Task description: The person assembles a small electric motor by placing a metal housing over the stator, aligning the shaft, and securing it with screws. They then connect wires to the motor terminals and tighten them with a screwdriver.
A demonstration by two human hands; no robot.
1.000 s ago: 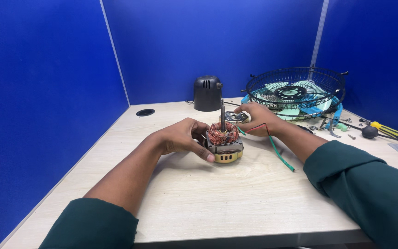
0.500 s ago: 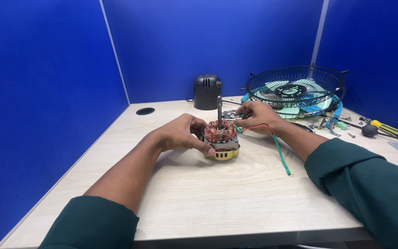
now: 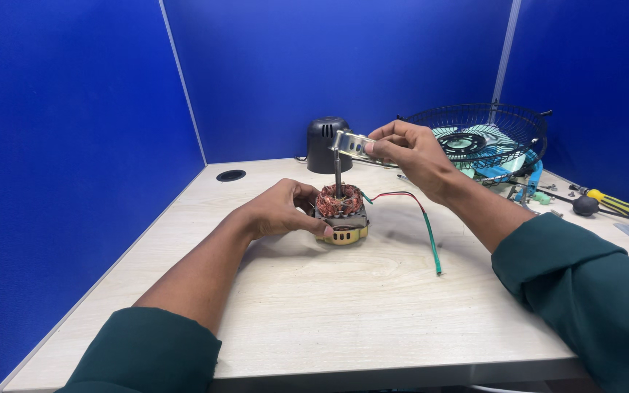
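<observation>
Three blue partition walls (image 3: pixel 74 109) close in a pale wooden desk (image 3: pixel 373 306), the largest thing in view. Toward its far right corner lies a black wire fan cage (image 3: pixel 507 127) with a light green fan blade (image 3: pixel 475 142) inside it. Against the far edge, near the middle, stands a black domed motor cover (image 3: pixel 322 142), and a round cable hole (image 3: pixel 231 175) sits near the far left corner. Along the right edge lie a screwdriver with a yellow handle (image 3: pixel 613 202) and a few small parts too small to tell apart.

Near the middle of the desk stands the motor (image 3: pixel 341 215), upright, with copper windings on top, a grey core and a gold-coloured base, its shaft (image 3: pixel 338 171) pointing straight up. Red and green wires (image 3: pixel 420 218) run from it toward the right edge and lie on the desk.

The left hand (image 3: pixel 282 211) is wrapped around the left side of the motor, thumb in front at the base, holding it down. The right hand (image 3: pixel 409 149) is raised above the motor and pinches a small silver metal bracket (image 3: pixel 352 143) between thumb and fingertips. The bracket sits at the top of the shaft; whether it touches the shaft or hangs just clear of it is hard to say.
</observation>
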